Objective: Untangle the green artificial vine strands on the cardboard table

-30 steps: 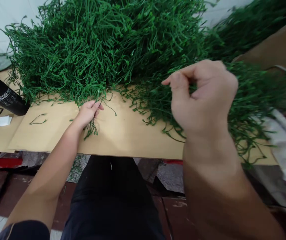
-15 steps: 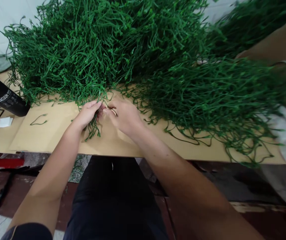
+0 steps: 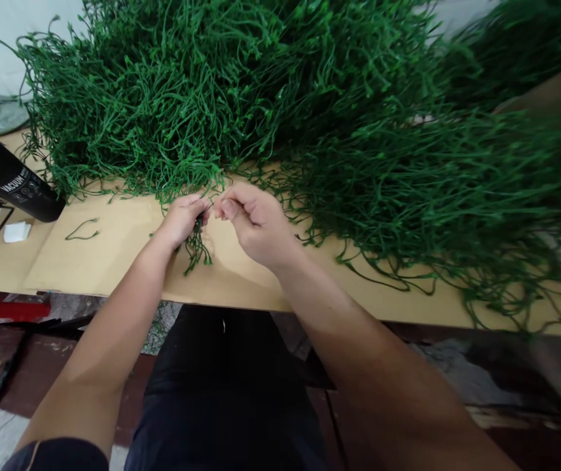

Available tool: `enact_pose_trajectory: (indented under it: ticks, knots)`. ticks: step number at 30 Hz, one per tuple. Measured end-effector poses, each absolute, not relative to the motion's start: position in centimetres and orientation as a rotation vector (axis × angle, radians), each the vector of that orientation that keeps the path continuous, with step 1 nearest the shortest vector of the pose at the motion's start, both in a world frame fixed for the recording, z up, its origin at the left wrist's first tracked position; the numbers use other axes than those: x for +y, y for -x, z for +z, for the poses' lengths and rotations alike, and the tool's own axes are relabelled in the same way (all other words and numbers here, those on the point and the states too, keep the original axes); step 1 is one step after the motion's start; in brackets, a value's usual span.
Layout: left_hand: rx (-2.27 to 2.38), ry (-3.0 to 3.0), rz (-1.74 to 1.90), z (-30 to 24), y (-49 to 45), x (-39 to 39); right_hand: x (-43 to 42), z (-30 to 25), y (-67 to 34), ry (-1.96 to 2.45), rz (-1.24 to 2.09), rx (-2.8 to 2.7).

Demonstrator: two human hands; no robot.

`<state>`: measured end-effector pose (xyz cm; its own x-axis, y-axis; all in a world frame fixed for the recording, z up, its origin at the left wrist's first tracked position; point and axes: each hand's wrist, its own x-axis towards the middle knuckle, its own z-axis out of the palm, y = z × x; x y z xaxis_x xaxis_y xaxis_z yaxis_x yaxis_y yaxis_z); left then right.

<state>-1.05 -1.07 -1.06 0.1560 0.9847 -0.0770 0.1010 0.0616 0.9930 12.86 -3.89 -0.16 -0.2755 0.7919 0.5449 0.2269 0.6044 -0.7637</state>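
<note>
My left hand (image 3: 183, 220) is closed around a small bunch of green artificial stems (image 3: 196, 250), whose tips hang below the fingers over the cardboard (image 3: 118, 261). Just to its right, my right hand (image 3: 259, 222) is closed in a pinch. A thin dark strand seems to show between the two hands, but what the right fingertips hold is too small to make out. Behind both hands rises a large heap of similar green stems (image 3: 177, 104). One loose forked stem (image 3: 82, 237) lies on the cardboard to the left.
A second pile of green stems (image 3: 432, 190) spreads over the right side, some hanging past the front edge. At the left lies a black vacuum bottle (image 3: 12, 175) near a folded white paper (image 3: 17, 231). My dark-clothed legs (image 3: 226, 386) are below the table edge.
My right hand has turned and its fingers have curled into a tighter pinch, slightly apart from the left. The left hand keeps its bunch. The whole view has shifted a little.
</note>
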Motion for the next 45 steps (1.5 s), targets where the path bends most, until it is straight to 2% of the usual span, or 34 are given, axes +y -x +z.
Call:
enact_pose_trajectory:
  ticks: [6,13,17,20,27,30,37,45]
  knots:
    - [1.22,-1.395,0.942,-2.1,0.4,-0.8,-4.8,-0.3,-14.0,0.8,0.772,-1.751]
    - [1.21,-1.631,0.961,-3.2,0.2,-0.7,-5.1,-0.7,-13.6,0.686,1.132,-1.523]
    - [1.491,-1.427,1.183,-3.1,1.8,0.7,-8.1,1.1,-14.1,0.605,1.239,-1.531]
    - [1.577,-1.259,1.274,-2.7,3.2,1.2,-9.7,2.8,-15.8,0.71,0.972,-1.699]
    - [1.083,-1.204,1.144,-1.4,1.9,-1.0,-3.7,2.4,-22.2,1.559,0.068,-1.725]
    - [0.965,-1.133,1.11,-0.9,1.7,-1.3,-2.9,1.9,-22.3,1.598,-0.121,-1.755]
    - [0.916,-1.123,1.128,-0.9,2.1,-1.3,-4.5,-0.5,-13.0,1.177,0.541,-1.9]
    - [0.891,-1.039,1.178,-0.3,2.0,-1.2,-3.9,-1.1,-10.7,1.159,0.757,-1.934]
